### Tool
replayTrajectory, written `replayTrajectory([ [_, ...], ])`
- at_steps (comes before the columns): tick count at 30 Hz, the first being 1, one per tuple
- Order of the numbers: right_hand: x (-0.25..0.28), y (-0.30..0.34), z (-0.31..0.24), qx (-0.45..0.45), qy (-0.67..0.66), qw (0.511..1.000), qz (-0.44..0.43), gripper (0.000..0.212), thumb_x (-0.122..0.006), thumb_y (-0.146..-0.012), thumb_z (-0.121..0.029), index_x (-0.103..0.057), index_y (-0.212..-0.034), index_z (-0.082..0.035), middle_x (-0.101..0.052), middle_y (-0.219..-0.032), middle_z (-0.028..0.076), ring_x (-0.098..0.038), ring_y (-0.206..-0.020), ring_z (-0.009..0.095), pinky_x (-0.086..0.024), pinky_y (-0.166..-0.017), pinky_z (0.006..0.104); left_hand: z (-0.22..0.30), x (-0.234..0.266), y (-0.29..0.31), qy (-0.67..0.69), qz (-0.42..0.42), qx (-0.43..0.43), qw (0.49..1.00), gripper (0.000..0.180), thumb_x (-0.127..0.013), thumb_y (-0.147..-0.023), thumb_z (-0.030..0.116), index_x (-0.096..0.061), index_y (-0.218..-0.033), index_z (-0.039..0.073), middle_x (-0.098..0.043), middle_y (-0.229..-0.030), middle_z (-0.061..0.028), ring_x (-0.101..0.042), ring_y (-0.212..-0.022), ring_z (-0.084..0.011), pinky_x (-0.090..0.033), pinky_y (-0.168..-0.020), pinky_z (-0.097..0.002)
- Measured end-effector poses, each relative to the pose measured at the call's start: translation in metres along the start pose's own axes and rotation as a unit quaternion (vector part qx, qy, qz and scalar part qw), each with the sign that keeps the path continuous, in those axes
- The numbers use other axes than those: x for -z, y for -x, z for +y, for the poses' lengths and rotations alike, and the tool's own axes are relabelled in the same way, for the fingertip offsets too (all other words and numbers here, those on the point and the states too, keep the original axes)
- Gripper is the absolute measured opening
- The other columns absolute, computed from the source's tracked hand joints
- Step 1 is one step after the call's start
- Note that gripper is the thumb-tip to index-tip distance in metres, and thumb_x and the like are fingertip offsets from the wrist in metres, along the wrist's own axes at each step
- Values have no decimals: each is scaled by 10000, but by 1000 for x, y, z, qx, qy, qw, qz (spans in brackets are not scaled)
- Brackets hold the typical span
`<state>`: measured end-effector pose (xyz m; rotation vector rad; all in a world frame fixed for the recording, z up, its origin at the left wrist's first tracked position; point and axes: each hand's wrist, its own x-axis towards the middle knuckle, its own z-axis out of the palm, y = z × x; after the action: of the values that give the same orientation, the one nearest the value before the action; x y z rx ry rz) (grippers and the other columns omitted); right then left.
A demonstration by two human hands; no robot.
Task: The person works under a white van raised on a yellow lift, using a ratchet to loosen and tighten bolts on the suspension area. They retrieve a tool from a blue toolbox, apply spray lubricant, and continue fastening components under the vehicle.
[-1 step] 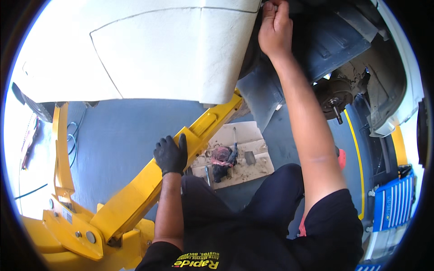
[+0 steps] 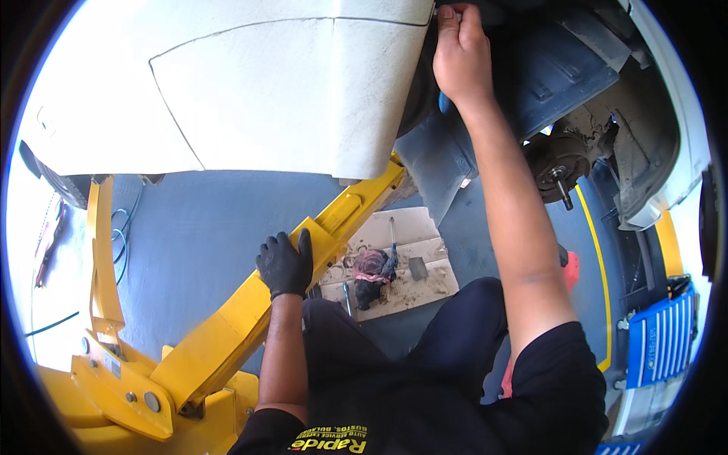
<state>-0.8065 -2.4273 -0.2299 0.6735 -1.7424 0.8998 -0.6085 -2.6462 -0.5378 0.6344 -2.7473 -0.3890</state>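
In a black glove, my left hand (image 2: 285,263) rests on the yellow lift arm (image 2: 220,322), its thumb apart from the other fingers. My bare right hand (image 2: 464,57) is raised to the dark gap at the edge of the white car body panel (image 2: 265,98). Its fingers are curled closed, and what they hold is mostly hidden. A bit of blue (image 2: 444,103) shows beside the right wrist. Behind that hand is a dark wheel arch liner (image 2: 550,80).
Right of my forearm hangs a bare wheel hub (image 2: 557,163). On the floor, a cardboard sheet (image 2: 413,296) bears a dirty rag (image 2: 370,267), a screwdriver (image 2: 393,235) and a dark pad (image 2: 418,268). A blue tool cabinet (image 2: 661,341) stands at right; a hose (image 2: 121,239) lies at left.
The blue bit beside my right wrist now shows. My right hand has shifted slightly at the panel edge; my left stays on the lift arm.
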Motion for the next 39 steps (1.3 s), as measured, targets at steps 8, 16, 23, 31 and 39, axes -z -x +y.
replayTrajectory([
  [8,-11,-6,35,87,-64,993,51,208,-488,-1090,-211,-515,-1104,-5,-656,-793,252,-670,-764,499,-493,-615,511,11,-7,-2,4,3,-25,1000,564,-500,-1024,562,-664,-1029,23,-660,-1030,-198,-628,-1004,-393,-473,-867,-528],
  [16,-8,-4,17,36,-69,996,47,157,-510,-1067,-173,-529,-1109,-23,-687,-860,266,-659,-866,523,-508,-690,574,10,-7,-5,11,29,-21,999,556,-523,-1015,557,-665,-1021,19,-660,-1012,-198,-628,-989,-395,-478,-850,-531],
  [23,6,-2,-13,-84,50,994,-45,184,-510,-1059,-168,-525,-1127,3,-694,-921,286,-674,-919,515,-521,-720,581,-2,-8,2,-7,39,-19,999,549,-526,-1016,548,-662,-1025,16,-660,-1012,-196,-628,-974,-396,-479,-843,-531],
  [31,-6,2,-4,-83,17,996,8,294,-462,-1092,-275,-520,-1177,0,-689,-960,325,-653,-974,543,-512,-804,608,4,-15,-5,-1,48,-39,998,536,-532,-1013,546,-660,-1013,26,-666,-978,-193,-633,-972,-396,-478,-833,-529],
  [39,-4,-9,56,52,-13,998,19,339,-502,-1098,-323,-594,-1229,-24,-733,-1066,229,-730,-996,365,-571,-846,460,0,-14,-13,65,40,-20,997,536,-533,-1004,550,-684,-994,35,-683,-1016,-223,-631,-1012,-418,-469,-890,-536],
])
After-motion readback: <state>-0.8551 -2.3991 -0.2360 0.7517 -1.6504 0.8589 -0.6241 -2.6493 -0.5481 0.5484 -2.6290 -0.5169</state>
